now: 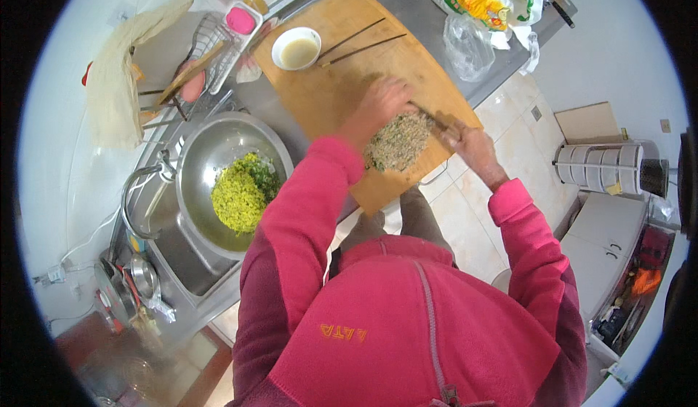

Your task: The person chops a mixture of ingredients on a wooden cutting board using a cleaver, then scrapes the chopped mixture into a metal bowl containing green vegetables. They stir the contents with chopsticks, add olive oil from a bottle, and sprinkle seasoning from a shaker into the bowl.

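Note:
On a wooden cutting board (349, 36) lies a flat heap of minced filling (397, 144) flecked with green. My right hand (468, 141) is closed around the handle of a knife (428, 113), whose blade runs along the heap's far edge. My left hand (388, 99) is at the blade's other end, over the far side of the heap; its fingers are blurred and their exact contact is unclear. Farther up the board stand a white bowl (297, 49) of cloudy pale liquid and two dark chopsticks (364, 49), lying apart.
Left of the board, a large steel bowl (193, 205) holds chopped yellow and green food, partly over the sink (191, 265) beside the faucet (131, 194). A dish rack (215, 52) stands at the upper left. A printed plastic bag (474, 3) and clear bag (469, 47) lie at the upper right.

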The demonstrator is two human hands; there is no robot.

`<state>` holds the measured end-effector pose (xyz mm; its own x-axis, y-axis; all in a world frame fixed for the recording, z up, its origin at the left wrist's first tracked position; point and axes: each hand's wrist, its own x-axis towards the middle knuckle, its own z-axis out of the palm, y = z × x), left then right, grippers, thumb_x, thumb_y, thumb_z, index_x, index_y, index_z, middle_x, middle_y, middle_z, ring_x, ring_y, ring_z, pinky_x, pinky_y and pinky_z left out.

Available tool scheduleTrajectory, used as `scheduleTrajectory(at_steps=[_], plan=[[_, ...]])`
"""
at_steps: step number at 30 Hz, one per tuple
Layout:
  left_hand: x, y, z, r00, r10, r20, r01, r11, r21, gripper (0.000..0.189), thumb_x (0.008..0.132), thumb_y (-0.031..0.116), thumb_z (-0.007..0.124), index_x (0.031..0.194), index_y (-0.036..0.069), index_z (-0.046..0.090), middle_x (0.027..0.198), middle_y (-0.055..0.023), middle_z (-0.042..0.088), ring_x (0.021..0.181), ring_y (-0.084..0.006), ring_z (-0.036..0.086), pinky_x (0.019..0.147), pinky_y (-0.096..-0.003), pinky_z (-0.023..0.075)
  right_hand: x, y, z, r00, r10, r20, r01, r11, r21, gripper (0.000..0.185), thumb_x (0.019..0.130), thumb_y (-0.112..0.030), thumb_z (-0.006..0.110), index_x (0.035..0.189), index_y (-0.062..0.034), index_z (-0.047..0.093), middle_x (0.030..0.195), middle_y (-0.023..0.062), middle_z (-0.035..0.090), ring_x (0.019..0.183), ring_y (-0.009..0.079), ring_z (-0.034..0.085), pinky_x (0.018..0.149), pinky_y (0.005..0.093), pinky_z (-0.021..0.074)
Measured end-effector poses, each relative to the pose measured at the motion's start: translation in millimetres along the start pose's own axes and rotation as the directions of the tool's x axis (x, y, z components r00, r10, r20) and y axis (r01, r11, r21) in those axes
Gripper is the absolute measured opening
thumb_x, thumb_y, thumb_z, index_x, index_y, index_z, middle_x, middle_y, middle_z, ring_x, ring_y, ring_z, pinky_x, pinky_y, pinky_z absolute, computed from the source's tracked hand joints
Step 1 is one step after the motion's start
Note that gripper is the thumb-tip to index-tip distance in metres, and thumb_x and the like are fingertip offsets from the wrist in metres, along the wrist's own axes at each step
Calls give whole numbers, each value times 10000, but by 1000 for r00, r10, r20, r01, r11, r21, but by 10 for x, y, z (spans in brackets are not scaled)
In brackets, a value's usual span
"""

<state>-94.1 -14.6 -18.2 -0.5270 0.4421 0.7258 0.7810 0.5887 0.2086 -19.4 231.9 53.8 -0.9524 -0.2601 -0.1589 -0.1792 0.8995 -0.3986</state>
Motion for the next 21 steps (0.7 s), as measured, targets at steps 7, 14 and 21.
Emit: scheduleTrajectory(at_steps=[7, 14, 21], plan=[[93, -65, 202, 956, -130, 261, 148, 988, -51, 381, 704, 316, 769, 962, 82, 615, 938, -87, 629, 950, -300, 594, 837, -436, 446, -39, -178, 138, 978, 207, 11, -207, 978, 0, 473, 900, -440, 614, 1260, -135, 602, 1014, 170, 693, 943, 355, 663, 801, 454, 517], [6, -134, 82, 955, -111, 275, 156, 977, -146, 361, 700, 322, 769, 904, 79, 598, 957, -103, 613, 977, -305, 582, 852, -441, 435, -65, -120, 219, 985, 164, 53, -164, 986, 2, 450, 898, -421, 624, 1118, -29, 608, 862, 243, 671, 850, 423, 653, 704, 490, 521], [155, 164, 74, 978, 128, 165, -153, 977, 151, 387, 705, 372, 744, 923, 88, 596, 931, -92, 609, 933, -304, 582, 873, -407, 428, -229, 94, 594, 960, 279, -11, -277, 959, 64, 503, 906, -485, 578, 1233, -103, 570, 883, 211, 683, 821, 413, 658, 682, 498, 520]])
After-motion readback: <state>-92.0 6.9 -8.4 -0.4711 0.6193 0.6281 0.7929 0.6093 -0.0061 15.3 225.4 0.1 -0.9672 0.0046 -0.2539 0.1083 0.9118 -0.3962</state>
